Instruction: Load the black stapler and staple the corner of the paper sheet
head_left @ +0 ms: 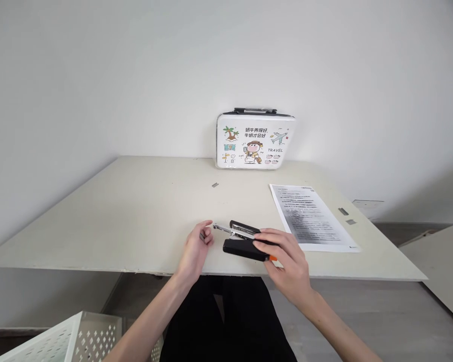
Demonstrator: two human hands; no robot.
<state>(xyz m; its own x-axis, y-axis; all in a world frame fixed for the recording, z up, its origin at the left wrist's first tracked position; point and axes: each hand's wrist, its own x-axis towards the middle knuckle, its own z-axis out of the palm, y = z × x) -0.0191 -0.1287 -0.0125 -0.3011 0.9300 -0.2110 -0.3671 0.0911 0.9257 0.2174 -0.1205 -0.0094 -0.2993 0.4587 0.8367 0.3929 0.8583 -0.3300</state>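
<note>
My right hand [288, 264] is closed around the rear of a black stapler [245, 249] with an orange piece at its back end. The stapler's top is swung up, and its metal magazine stands out toward my left hand. Close to the magazine's tip, my left hand [196, 251] has its fingers curled in. A small grey strip of staples [202, 236] shows between those fingers, mostly hidden by them. Both hands are above the table's front edge.
A printed sheet [316, 218] lies right of the stapler. Staple strips [343, 211] rest near the table's [109, 216] right edge, with another strip [215, 185] farther back. A white cartoon case [254, 143] leans against the wall. A white perforated basket [96, 337] stands below left.
</note>
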